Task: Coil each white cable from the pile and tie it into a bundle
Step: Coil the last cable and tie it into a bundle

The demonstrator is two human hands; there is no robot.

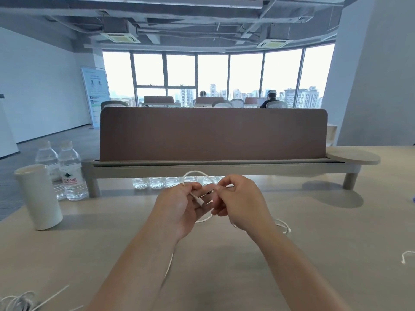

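A thin white cable (197,173) arcs in a loop above my two hands over the middle of the table. My left hand (179,209) grips the cable, and its white plug end lies across the fingers. My right hand (238,200) pinches the same cable close beside the left. More of the cable hangs below the hands, trailing under my left forearm and out past my right wrist. A pile of white cables (18,303) lies at the near left corner.
A white paper cup (39,196) and two water bottles (67,173) stand at the left. A brown desk divider (213,135) on a low shelf runs across the back, with several bottles under it. Another white cable piece (407,257) lies at the right edge.
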